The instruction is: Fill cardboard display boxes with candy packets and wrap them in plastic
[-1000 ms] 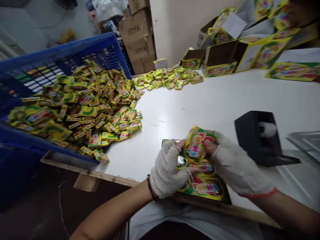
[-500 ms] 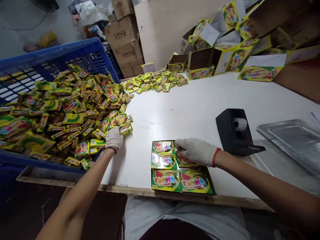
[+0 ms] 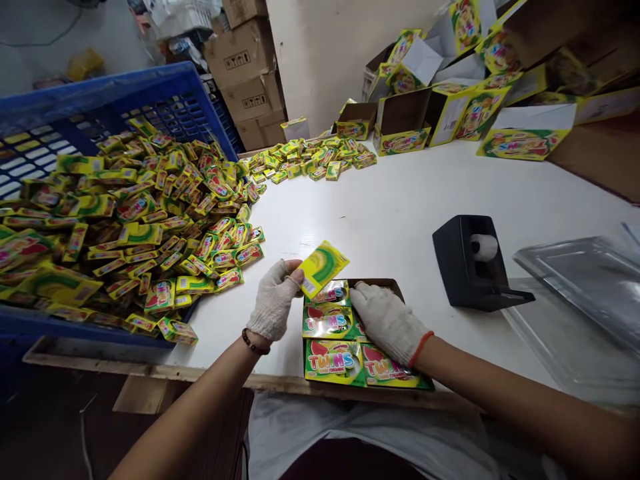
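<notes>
My left hand (image 3: 274, 303), in a white knit glove, pinches a yellow and green candy box (image 3: 324, 268) between thumb and fingers. That box is tilted, its curved green stripe facing up, above the far left corner of a dark open tray box (image 3: 390, 284). Rows of flat TWINS candy boxes (image 3: 334, 362) lie face up in the tray. On the tray's right side, my gloved right hand (image 3: 387, 321) lies palm down over the packs, fingers stretched toward the far wall. Its fingertips are partly hidden, and no pack shows in its grip.
A blue crate (image 3: 193, 87) at left spills a heap of candy boxes (image 3: 140, 207) onto the white table (image 3: 310, 213). More packs (image 3: 315, 160) lie at the back. Open display cartons (image 3: 405, 137), a black tape dispenser (image 3: 465, 260) and clear plastic trays (image 3: 575, 293) stand right.
My left hand has come right from the heap to the tray, carrying a candy box. My right hand has shifted slightly toward me over the packs.
</notes>
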{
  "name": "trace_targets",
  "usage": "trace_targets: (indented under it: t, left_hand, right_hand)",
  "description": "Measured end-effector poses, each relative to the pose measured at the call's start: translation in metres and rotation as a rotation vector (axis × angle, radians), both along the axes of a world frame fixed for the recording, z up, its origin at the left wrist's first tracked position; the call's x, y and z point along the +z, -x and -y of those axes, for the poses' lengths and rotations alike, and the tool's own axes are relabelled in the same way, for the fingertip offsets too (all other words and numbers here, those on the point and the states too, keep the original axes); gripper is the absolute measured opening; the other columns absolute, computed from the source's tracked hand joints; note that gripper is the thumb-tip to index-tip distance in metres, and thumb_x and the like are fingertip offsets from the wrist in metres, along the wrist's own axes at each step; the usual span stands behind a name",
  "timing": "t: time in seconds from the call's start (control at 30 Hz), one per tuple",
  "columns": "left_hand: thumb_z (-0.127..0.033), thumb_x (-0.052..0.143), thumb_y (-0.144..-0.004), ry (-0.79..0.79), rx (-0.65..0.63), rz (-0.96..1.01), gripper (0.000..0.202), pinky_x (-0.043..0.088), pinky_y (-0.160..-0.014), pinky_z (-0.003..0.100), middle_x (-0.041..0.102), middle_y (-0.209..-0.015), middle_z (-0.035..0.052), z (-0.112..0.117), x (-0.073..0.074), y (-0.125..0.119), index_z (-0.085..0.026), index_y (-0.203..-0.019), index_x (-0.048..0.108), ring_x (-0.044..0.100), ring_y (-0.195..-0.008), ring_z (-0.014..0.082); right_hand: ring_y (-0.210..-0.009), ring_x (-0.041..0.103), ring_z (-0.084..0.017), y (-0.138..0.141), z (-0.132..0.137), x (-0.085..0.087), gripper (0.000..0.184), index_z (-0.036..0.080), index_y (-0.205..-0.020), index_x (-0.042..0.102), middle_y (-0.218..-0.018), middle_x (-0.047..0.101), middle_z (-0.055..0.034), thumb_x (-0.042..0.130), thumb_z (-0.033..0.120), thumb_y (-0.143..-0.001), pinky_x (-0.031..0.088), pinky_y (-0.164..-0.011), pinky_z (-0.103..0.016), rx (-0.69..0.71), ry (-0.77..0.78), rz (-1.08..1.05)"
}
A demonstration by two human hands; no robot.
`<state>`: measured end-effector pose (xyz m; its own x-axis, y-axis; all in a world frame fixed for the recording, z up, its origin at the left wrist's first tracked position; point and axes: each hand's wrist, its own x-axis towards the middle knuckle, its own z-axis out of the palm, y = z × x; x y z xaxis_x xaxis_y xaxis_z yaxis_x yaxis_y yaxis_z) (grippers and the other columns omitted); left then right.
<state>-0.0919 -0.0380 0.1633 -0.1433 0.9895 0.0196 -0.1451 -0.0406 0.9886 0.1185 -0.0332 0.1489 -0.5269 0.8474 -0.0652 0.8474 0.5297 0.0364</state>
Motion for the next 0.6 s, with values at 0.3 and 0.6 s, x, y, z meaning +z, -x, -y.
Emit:
trace_targets:
  t: [0.3, 0.6]
  left_hand:
    - [-0.032, 0.088, -0.067, 0.102, -0.181, 0.375, 0.046, 0.057, -0.066, 0.022, 0.072, -0.093, 0.0045, 0.02, 0.029, -0.035, -0.013, -0.101, 0.064, 0.068, -0.077, 0.0134]
    - [-0.023, 0.078, -0.076, 0.35, -0.609, 0.608, 0.029, 0.058, -0.07, 0.023, 0.067, -0.087, 0.0046, 0.031, 0.031, -0.062, -0.012, -0.1, 0.066, 0.066, -0.075, 0.0122]
  right_hand:
    - [-0.108, 0.062, -0.023, -0.021, -0.009, 0.032, 0.033, 0.02, -0.126, 0.058, -0.115, 0.068, -0.0079, 0.046, 0.029, -0.097, 0.049, -0.097, -0.039, -0.049, 0.301, -0.889]
    - [-0.074, 0.065, -0.02, -0.031, -0.005, 0.07, 0.046, 0.023, -0.1, 0.056, -0.09, 0.068, -0.0051, 0.063, 0.065, -0.085, 0.056, -0.066, -0.033, 0.024, 0.589, -1.377]
